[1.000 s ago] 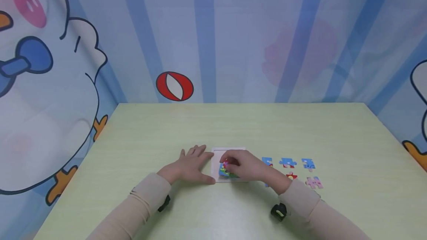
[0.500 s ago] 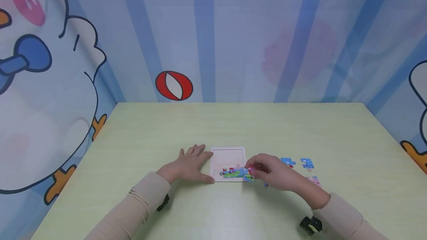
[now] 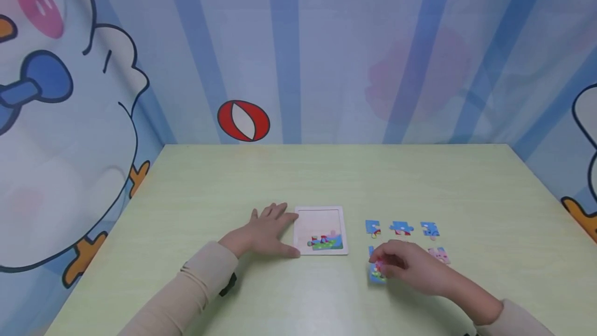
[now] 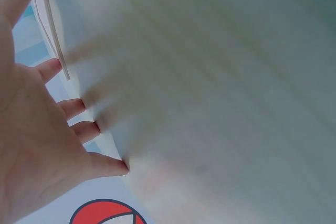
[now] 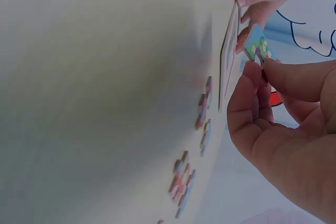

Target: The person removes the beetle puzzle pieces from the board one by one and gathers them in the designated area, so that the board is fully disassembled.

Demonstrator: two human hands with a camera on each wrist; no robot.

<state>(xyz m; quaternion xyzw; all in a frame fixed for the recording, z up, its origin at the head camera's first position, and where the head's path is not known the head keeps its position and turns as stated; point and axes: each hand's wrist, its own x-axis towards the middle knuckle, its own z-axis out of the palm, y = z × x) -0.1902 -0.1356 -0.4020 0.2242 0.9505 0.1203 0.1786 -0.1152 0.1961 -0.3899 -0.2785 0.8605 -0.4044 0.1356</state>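
Observation:
A square white puzzle frame [image 3: 345, 232] lies on the table, with joined puzzle pieces [image 3: 328, 242] along its lower right inside. My left hand [image 3: 263, 229] is spread with straight fingers; its thumb and index fingertip touch the frame's left edge. To the right of the frame, my right hand [image 3: 412, 268] pinches a blue and green puzzle piece [image 5: 257, 44] between thumb and fingers, held above the table in the right wrist view. In the head view this hand partly covers loose pieces beneath it.
Loose pieces lie right of the frame: a blue one [image 3: 372, 227], a blue and red one [image 3: 401, 228], another blue one [image 3: 430, 229] and a pink one [image 3: 439, 255]. The pale table [image 3: 224, 170] meets a printed curtain [image 3: 336, 66] at its back edge.
My right hand has drawn away from the frame to the right and nearer to me, carrying the blue and green puzzle piece out of it. The left hand has stayed in place.

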